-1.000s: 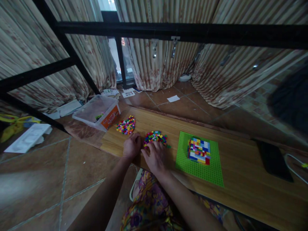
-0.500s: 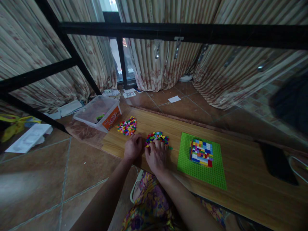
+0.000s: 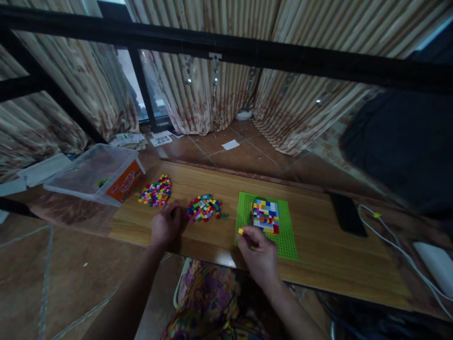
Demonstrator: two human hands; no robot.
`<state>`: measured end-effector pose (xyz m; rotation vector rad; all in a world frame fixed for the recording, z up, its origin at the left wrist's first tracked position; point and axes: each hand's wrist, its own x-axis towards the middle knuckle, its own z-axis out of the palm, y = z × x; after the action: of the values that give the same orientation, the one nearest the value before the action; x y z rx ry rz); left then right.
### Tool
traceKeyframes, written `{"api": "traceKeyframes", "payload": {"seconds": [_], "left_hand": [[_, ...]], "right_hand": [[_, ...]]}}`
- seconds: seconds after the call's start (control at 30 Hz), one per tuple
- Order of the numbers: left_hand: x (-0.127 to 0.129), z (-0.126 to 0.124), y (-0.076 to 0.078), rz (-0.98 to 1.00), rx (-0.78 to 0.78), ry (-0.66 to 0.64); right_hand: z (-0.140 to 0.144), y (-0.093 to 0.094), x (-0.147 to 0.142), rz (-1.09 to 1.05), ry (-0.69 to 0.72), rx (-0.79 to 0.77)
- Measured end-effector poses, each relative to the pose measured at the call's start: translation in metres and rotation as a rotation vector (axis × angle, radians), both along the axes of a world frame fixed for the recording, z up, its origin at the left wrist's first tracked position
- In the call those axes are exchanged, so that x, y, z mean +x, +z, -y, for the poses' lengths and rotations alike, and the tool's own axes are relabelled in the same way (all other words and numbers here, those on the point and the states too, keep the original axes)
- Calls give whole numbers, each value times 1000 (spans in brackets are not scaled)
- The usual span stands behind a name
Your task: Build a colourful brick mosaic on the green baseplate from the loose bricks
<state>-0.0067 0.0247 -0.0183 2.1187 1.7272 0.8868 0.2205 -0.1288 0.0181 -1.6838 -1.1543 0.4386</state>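
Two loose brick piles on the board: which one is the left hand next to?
The pile nearer the green baseplate: this middle pile lies just right of the left hand. The other pile sits farther back, by the plastic bin.

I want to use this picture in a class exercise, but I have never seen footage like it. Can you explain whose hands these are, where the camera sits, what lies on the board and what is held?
There is no machine here: a person works with two bare hands, and the one camera is worn on their head, looking forward and down. The wooden board carries two piles of small coloured bricks: the far pile and the near pile. Beside them lies a green baseplate with a multicoloured brick block built on it. The left hand rests on the board next to the near pile. The right hand pinches a small yellow brick at the baseplate's near edge.
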Motion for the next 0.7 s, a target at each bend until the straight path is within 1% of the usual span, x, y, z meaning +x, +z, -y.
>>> {"api": "traceKeyframes", "payload": {"seconds": [0.1, 0.17, 0.23, 0.33, 0.53, 0.63, 0.7], "left_hand": [[0, 0, 2, -43, -10, 16], [1, 1, 4, -70, -18, 31], [2, 2, 6, -77, -13, 35], [2, 1, 7, -86, -14, 36], [2, -1, 6, -113, -25, 45], [2, -1, 5, -120, -6, 48], [2, -1, 5, -116, -1, 46]], "right_hand": [[17, -1, 24, -44, -90, -34], [23, -2, 40, -42, -155, -54], [25, -3, 53, -10, -198, -73], [21, -2, 64, 71, -209, -90], [0, 5, 65, 308, -152, -114], [-6, 4, 62, 404, -140, -172], [-8, 2, 60, 433, -139, -194]]}}
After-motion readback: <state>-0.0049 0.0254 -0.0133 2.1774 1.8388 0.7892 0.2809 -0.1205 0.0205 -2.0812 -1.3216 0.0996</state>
